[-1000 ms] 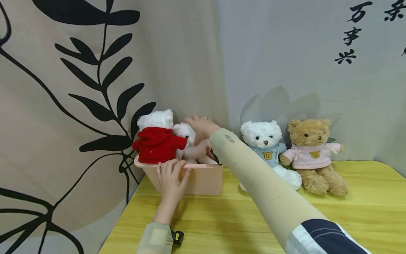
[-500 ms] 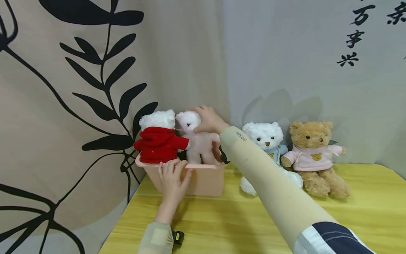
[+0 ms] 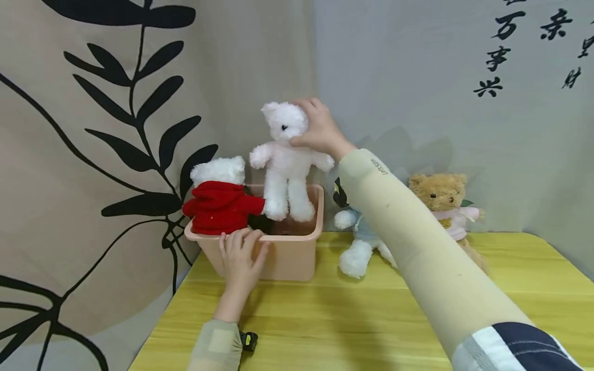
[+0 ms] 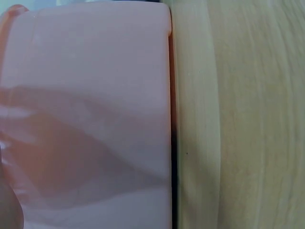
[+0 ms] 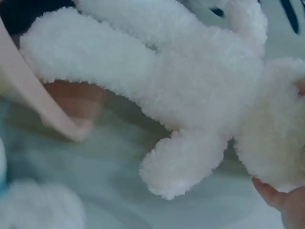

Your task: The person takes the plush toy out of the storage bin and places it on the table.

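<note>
My right hand (image 3: 320, 129) grips the head of a white plush bear (image 3: 290, 165), thumb across its face and fingers behind the head. The bear hangs upright above the right half of a pink plastic bin (image 3: 297, 257), its legs level with the opening. In the right wrist view the bear's fluffy body (image 5: 200, 81) fills much of the picture. My left hand (image 3: 241, 257) holds the bin's front rim, fingers hooked over the edge; the left wrist view shows the bin wall (image 4: 95, 57). Another white bear in a red hoodie (image 3: 223, 206) sits in the bin's left half, its back towards me.
Right of the bin, a white bear in a blue top (image 3: 364, 232) sits partly behind my right forearm. Beside it is a brown bear in a pink top (image 3: 441, 196), also partly covered. The yellow wooden table (image 3: 297, 319) meets a printed curtain (image 3: 260, 62) at the back.
My right hand has raised the plain white bear from inside the bin to above it, and the bear has turned to show its front. The left hand stays at the rim.
</note>
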`<state>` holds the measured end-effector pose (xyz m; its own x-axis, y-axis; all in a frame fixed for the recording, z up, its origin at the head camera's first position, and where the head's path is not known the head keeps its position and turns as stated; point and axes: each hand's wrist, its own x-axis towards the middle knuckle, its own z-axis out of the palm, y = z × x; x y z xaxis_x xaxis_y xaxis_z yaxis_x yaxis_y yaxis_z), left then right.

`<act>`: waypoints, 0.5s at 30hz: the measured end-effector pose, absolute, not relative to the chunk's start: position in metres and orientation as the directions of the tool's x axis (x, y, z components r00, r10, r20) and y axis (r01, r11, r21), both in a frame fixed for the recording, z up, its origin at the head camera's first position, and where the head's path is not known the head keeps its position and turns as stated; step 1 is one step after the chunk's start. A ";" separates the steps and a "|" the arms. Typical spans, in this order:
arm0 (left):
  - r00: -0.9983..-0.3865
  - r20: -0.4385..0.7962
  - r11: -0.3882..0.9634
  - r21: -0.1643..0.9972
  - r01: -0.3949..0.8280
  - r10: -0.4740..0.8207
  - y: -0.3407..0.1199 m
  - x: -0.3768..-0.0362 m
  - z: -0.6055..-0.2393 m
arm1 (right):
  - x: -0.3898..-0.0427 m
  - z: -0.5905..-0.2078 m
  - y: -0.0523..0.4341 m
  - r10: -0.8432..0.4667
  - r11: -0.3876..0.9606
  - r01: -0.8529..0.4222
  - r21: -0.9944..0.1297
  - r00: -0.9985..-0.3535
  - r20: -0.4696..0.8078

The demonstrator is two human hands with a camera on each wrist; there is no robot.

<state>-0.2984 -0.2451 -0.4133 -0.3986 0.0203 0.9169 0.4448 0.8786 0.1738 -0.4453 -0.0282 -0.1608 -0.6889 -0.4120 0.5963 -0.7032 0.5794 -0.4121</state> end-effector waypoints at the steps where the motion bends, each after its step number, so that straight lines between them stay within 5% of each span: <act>1: -0.397 0.918 0.875 0.176 0.450 0.019 -0.244 -0.301 -0.414 | -0.444 -0.153 -0.019 -0.396 0.582 -0.699 -0.416 -0.690 0.606; 15: -0.383 0.924 0.856 0.198 0.478 0.000 -0.260 -0.317 -0.418 | -0.415 -0.073 0.119 -0.275 0.722 -0.581 -0.375 -0.739 0.615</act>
<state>-0.3169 -0.2601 -0.4181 -0.3830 0.0000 0.9237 0.4779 0.8557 0.1982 -0.4150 0.1188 -0.0726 -0.7389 -0.2750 0.6151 -0.5810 0.7223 -0.3750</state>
